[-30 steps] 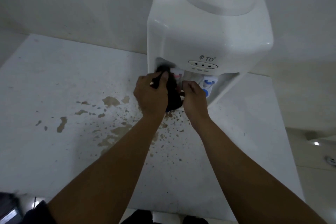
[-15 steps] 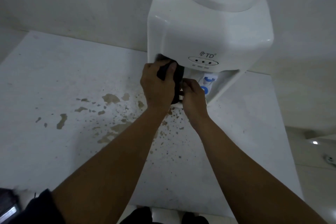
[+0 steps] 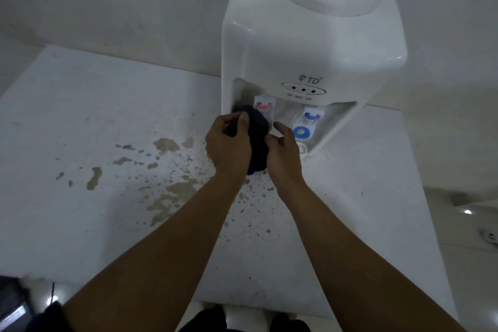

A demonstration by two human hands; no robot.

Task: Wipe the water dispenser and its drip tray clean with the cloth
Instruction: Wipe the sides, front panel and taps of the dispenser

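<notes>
A white tabletop water dispenser stands at the back of a white table, its tap recess facing me. In the recess are a red tap and a blue tap. My left hand grips a dark cloth and holds it at the lower left of the recess, below the red tap. My right hand rests against the cloth's right side, fingers curled on it. A corner of the drip tray shows past my right hand; the rest is hidden by the hands and cloth.
The white table carries brown stains and specks in front of the dispenser. A pale wall rises behind. The table's front edge is near my body, and floor shows at the right.
The cloth and my left hand dropped from the top left of the recess, uncovering the red tap. My right hand stayed beside the cloth.
</notes>
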